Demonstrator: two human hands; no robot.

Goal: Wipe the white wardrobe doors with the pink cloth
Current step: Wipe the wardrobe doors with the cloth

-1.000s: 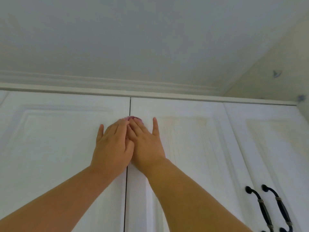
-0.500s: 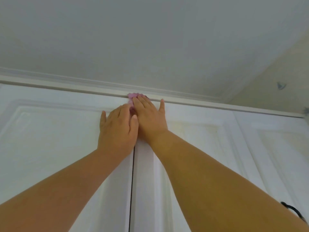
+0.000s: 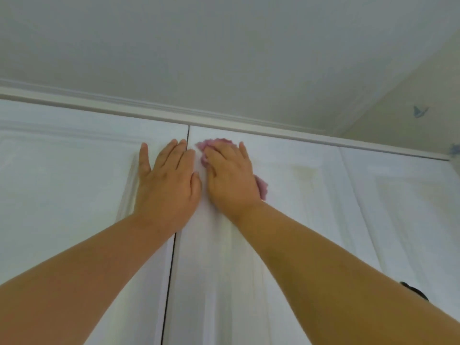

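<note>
Peeking crumpled from under the right hand [image 3: 230,176], pink cloth [image 3: 261,186].

Above you spreads a plain white ceiling [image 3: 224,51], lit softly and evenly. A white moulded cornice strip [image 3: 149,109] runs along its lower edge. To your right, a cream-coloured side wall [image 3: 410,95] slopes in, carrying a small blue bird-shaped decal [image 3: 420,111].
</note>
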